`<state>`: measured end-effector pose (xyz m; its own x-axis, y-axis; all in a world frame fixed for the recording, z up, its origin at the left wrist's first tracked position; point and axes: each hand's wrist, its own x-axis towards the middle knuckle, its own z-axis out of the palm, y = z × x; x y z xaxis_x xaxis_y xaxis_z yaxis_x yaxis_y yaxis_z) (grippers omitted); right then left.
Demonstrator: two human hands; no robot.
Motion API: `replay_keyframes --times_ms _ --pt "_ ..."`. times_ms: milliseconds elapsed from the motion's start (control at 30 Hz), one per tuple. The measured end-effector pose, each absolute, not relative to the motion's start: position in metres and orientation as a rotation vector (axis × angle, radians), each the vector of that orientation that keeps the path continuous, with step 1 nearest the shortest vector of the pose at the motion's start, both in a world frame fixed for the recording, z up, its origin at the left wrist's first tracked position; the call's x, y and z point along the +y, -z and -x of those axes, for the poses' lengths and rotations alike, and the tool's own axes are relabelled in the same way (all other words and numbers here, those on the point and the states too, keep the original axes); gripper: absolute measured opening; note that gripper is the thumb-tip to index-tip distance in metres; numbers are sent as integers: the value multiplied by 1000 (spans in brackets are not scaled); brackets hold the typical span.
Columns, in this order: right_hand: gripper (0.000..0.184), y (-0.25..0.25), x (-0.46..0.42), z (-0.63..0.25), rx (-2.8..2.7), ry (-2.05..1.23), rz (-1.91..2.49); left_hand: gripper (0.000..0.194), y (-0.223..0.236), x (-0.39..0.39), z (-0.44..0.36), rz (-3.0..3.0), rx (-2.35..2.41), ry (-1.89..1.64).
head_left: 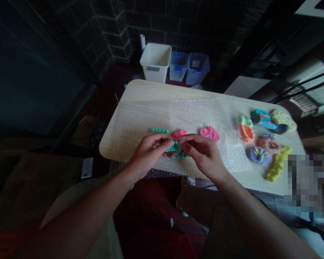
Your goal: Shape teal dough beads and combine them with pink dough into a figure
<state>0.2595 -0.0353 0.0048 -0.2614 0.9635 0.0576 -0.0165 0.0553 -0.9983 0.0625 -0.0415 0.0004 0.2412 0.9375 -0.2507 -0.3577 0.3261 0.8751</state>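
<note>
My left hand (150,150) and my right hand (203,154) meet over the near part of a sheet of bubble wrap (143,115). Between their fingertips is a green bumpy piece (175,146) that looks made of small foam-like balls; both hands pinch it. Part of it hangs below the fingers, and its full shape is hidden. A pink bumpy lump (179,134) lies just beyond the fingertips. To the right of it rests a second pink lump (210,133). A short row of green balls (160,130) lies on the wrap beyond my left hand.
Several colourful moulded pieces sit at the right of the wooden table (140,89), among them a purple disc (259,155) and a yellow strip (278,164). A white bin (156,64) and two clear blue-handled boxes (178,66) stand behind. Someone sits at the right.
</note>
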Motion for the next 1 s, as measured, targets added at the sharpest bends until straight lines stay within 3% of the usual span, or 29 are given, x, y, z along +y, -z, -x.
replay_keyframes --times_ms 633,700,767,1000 --pt "21 4 -25 -237 -1345 -1452 1024 34 -10 -40 -21 -1231 1245 -1090" --pt "19 8 -24 -233 -1426 -1412 1070 33 -9 -35 -5 -1338 1431 -1176" --pt "17 11 -23 -230 -1583 -1324 1146 20 -6 -31 10 -1538 1622 -1162" --pt "15 3 -22 -213 -2038 -999 1267 12 2 -30 25 -1876 1667 -773"
